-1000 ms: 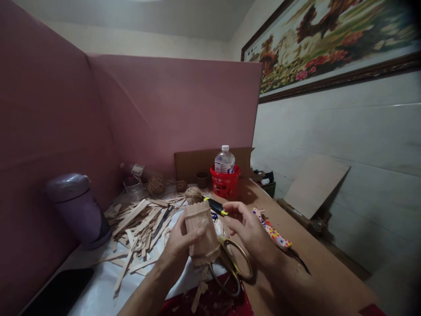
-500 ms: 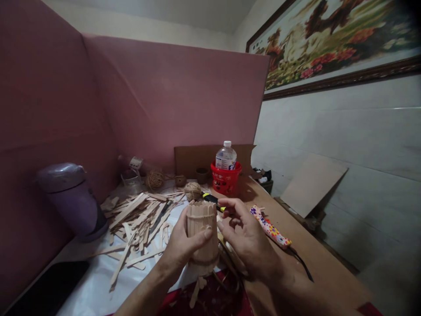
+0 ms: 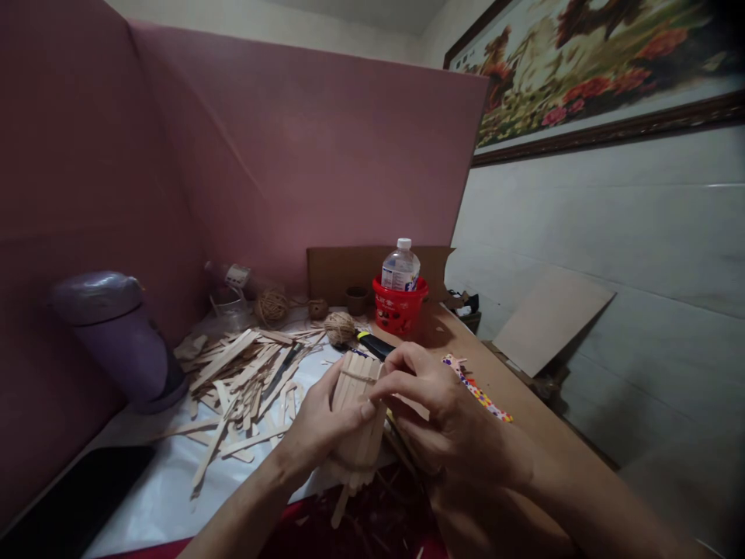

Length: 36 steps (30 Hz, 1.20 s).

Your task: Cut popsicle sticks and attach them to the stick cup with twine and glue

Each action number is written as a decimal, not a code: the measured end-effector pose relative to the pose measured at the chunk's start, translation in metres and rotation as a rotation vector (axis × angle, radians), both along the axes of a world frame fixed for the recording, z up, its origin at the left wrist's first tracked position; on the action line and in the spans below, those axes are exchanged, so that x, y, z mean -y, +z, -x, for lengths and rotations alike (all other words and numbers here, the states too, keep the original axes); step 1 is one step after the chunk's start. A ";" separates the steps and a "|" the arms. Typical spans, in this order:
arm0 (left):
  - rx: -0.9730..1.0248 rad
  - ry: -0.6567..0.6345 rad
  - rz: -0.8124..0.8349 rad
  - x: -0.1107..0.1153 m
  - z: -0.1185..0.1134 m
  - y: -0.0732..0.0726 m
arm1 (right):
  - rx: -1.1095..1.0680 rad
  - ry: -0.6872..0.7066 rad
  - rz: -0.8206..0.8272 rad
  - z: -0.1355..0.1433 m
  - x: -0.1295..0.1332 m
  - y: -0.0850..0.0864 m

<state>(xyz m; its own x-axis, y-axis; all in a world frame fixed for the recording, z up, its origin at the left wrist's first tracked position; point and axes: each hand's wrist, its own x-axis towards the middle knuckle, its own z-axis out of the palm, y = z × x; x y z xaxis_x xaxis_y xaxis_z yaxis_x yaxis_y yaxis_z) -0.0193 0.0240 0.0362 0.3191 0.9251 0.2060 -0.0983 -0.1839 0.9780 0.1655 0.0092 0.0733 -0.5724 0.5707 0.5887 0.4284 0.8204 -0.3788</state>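
A small barrel-like cup of wooden craft sticks (image 3: 356, 423), with twine bands round its top and bottom, is tilted in front of me. My left hand (image 3: 326, 423) is wrapped round its left side, thumb across the front. At its upper right, my right hand (image 3: 427, 396) has thumb and index finger pinched at the top twine band; what lies between the fingertips is too small to make out. Behind the hands lies a black and yellow utility knife (image 3: 374, 344), its near end hidden by the right hand. A ball of twine (image 3: 340, 328) rests beside it.
Loose craft sticks (image 3: 250, 388) are heaped at left. A purple tumbler (image 3: 125, 341) and black phone (image 3: 75, 497) stand and lie farther left. A red bucket (image 3: 401, 307) holds a plastic bottle (image 3: 400, 268). At right is a flower-patterned glue gun (image 3: 477, 392).
The stick cup has tilted so its rim opening turned away. My right hand has moved left onto the cup's upper band. The view has shifted slightly.
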 end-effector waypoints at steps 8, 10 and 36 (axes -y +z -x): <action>-0.050 -0.016 -0.007 0.001 -0.002 0.000 | 0.148 -0.011 -0.037 -0.005 -0.001 0.011; -0.051 -0.019 -0.001 0.001 -0.002 0.001 | 0.157 -0.017 -0.033 -0.006 -0.001 0.012; -0.089 -0.064 -0.024 0.003 -0.004 0.000 | 0.267 0.040 -0.105 -0.010 -0.012 0.020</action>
<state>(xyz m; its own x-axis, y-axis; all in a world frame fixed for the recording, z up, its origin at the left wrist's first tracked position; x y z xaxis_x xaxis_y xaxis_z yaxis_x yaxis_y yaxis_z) -0.0151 0.0215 0.0364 0.3956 0.8972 0.1961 -0.0232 -0.2037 0.9788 0.1757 0.0216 0.0937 -0.7361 0.4884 0.4687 0.4680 0.8674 -0.1689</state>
